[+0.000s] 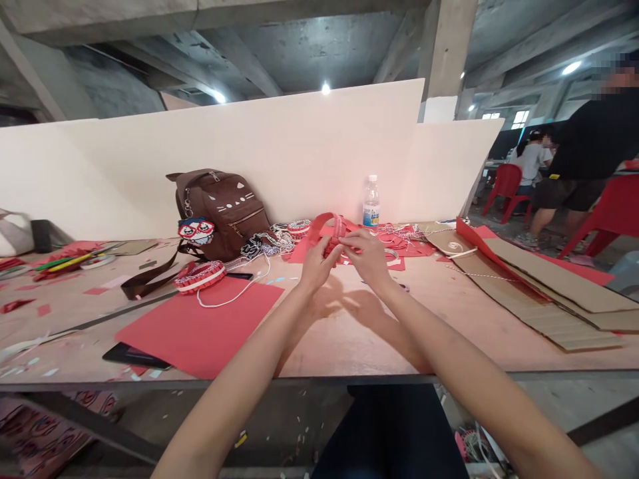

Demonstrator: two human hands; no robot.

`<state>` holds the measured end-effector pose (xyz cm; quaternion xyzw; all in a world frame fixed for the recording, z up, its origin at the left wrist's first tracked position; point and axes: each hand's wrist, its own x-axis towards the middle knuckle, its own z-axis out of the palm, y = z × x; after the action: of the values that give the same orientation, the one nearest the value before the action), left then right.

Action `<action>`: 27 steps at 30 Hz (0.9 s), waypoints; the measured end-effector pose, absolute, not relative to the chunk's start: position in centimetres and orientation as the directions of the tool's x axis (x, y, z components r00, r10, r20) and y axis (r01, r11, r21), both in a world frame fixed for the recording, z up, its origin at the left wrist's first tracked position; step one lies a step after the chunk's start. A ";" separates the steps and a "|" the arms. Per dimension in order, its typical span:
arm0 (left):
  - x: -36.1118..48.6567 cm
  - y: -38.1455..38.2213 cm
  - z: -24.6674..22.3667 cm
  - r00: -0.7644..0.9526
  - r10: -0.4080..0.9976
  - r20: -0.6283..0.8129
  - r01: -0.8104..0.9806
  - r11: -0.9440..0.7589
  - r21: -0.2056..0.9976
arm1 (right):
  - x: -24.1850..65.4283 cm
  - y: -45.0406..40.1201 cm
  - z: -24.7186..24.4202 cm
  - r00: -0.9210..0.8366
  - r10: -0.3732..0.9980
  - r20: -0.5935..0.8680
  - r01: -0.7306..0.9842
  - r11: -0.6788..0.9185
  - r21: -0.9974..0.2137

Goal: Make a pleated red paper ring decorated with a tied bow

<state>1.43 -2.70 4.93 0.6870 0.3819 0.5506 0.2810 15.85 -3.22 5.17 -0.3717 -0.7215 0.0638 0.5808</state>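
Above the middle of the table, my left hand [318, 265] is closed around a red paper ring [319, 226] with a pale band along its side. My right hand [367, 256] pinches at the ring's near right side, its fingertips close to my left thumb. Fingers hide part of the ring. To the left, a red-and-white ring [200, 276] trailing a white cord rests on a red paper sheet [200, 332]. Behind my hands lie red paper pieces [409, 247] with twisted red-and-white string, and a roll of tape [391, 255].
A brown backpack [219, 213] leans against the pale board [319, 153] at the back, near a plastic bottle [371, 203]. Cardboard strips [539, 306] cover the table's right end. A phone [134, 356] lies partly under the red sheet. Two people [589, 140] are at the far right.
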 end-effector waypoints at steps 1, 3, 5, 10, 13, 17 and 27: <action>1.7 -2.6 4.7 0.057 0.856 0.515 0.133 -0.517 0.845 | 15.7 -3.2 5.0 -0.092 0.591 0.801 0.524 0.713 -0.466; 2.3 -2.3 4.3 -0.017 0.882 0.471 0.015 -0.471 0.882 | 15.4 -3.2 4.5 -0.181 0.575 0.798 0.607 0.704 -0.369; 2.6 -2.0 4.1 -0.069 0.899 0.432 -0.072 -0.437 0.897 | 15.2 -3.2 4.2 -0.206 0.595 0.777 0.626 0.690 -0.363; 2.4 -1.6 5.0 -0.071 0.964 0.256 -0.362 -0.264 0.894 | 16.2 -2.4 4.2 0.018 0.612 0.791 0.561 0.649 -0.514; 2.2 -1.9 5.9 0.020 0.989 0.147 -0.521 -0.115 0.846 | 17.3 -1.7 4.7 0.198 0.604 0.772 0.488 0.623 -0.612; 2.1 -2.7 6.6 0.179 0.982 0.059 -0.616 0.066 0.785 | 18.1 -1.2 5.4 0.149 0.891 0.428 -0.003 0.434 -0.901; 1.7 -2.9 6.6 0.357 0.931 -0.080 -0.469 0.252 0.847 | 18.6 -0.7 5.5 0.014 0.966 0.258 -0.245 0.253 -0.936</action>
<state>1.67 -2.90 6.57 0.3803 0.3037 0.4787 0.7308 18.64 -0.65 5.52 -0.3608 -0.4996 0.4932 0.6141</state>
